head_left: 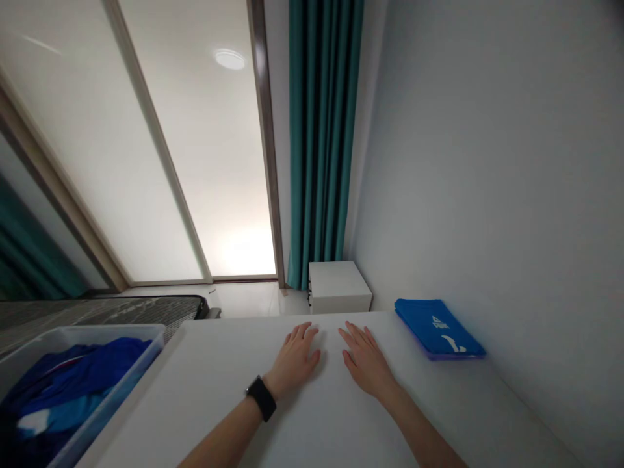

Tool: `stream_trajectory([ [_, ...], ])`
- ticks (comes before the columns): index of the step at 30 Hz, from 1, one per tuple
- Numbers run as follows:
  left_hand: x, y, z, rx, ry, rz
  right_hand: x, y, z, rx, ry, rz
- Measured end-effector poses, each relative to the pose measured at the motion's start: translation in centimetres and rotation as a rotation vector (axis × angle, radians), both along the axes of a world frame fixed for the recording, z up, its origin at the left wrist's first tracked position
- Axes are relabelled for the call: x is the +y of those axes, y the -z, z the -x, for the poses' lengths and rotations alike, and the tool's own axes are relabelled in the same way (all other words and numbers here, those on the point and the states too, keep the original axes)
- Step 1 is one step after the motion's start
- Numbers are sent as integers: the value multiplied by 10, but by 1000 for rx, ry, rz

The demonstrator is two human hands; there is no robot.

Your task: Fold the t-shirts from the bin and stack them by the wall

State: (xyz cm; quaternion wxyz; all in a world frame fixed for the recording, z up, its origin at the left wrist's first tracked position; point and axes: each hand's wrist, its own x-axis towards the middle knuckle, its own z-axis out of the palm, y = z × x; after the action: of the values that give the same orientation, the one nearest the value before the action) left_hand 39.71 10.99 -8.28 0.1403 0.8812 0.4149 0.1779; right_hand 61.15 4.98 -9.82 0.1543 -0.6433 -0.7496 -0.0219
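Observation:
My left hand [296, 356] lies flat on the white table [219, 377], fingers stretched out, holding nothing; a black watch is on its wrist. My right hand [363, 359] rests flat beside it, fingers spread, also holding nothing. The two hands are a little apart near the table's far edge. A folded blue cloth with white print [437, 327] lies on the table to the right of my right hand, against the wall.
A clear plastic bin [121, 383] with blue clothes [73, 383] stands at the table's left. Beyond the table are a white cabinet [338, 286], a teal curtain [322, 143], frosted sliding doors [195, 162] and a bed [97, 311].

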Motion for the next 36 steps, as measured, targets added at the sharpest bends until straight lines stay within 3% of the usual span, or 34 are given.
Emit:
stream_trajectory([
  [8, -25, 6, 99, 42, -18, 6, -4, 3, 94, 64, -120, 122],
  [14, -60, 8, 146, 57, 6, 7, -21, 14, 140, 43, -161, 173],
  [18, -86, 13, 159, 35, 13, -8, -45, 23, 164, -26, -89, 209],
  [22, -101, 18, 162, 0, 21, -29, -63, 31, 177, -34, -72, 151],
  [30, -97, 13, 166, -226, -16, 46, -59, 28, 164, 69, -178, 80],
  [36, -96, 10, 173, -229, -21, 40, -62, 26, 163, 162, -248, 73],
])
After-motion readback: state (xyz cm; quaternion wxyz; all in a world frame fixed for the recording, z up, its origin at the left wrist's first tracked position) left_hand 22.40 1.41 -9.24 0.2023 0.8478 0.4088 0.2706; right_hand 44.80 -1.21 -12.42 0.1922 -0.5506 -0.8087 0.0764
